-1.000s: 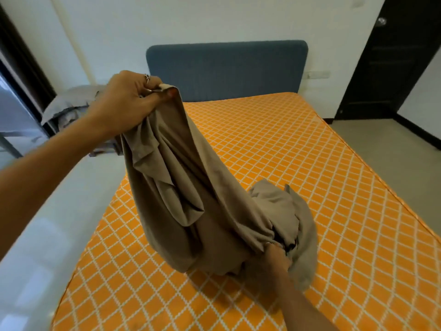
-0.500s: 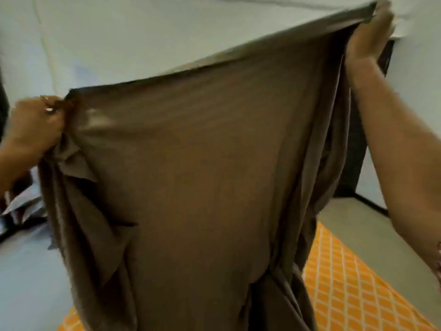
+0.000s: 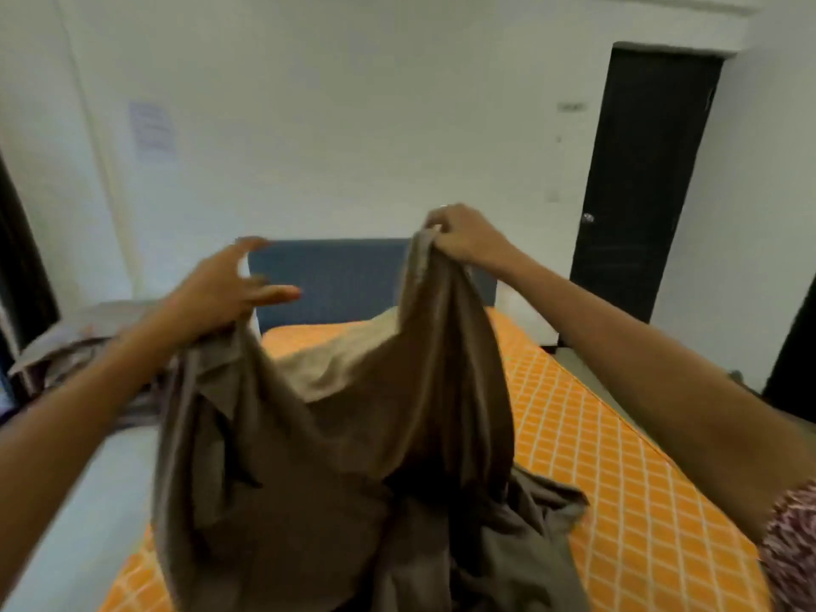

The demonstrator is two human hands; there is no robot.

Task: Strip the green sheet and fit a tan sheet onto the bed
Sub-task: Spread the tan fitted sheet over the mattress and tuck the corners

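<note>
Head cam: right hand pinched crumpled tan fabric sheet above orange lattice-patterned mattress; left hand had fingers spread, sheet draped under palm.

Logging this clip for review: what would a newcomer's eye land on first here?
The tan sheet hanging mid-frame, bunched above the orange lattice-patterned mattress. The right hand pinches its top edge; the left hand has fingers spread. Behind stand a blue headboard and dark door.
</note>
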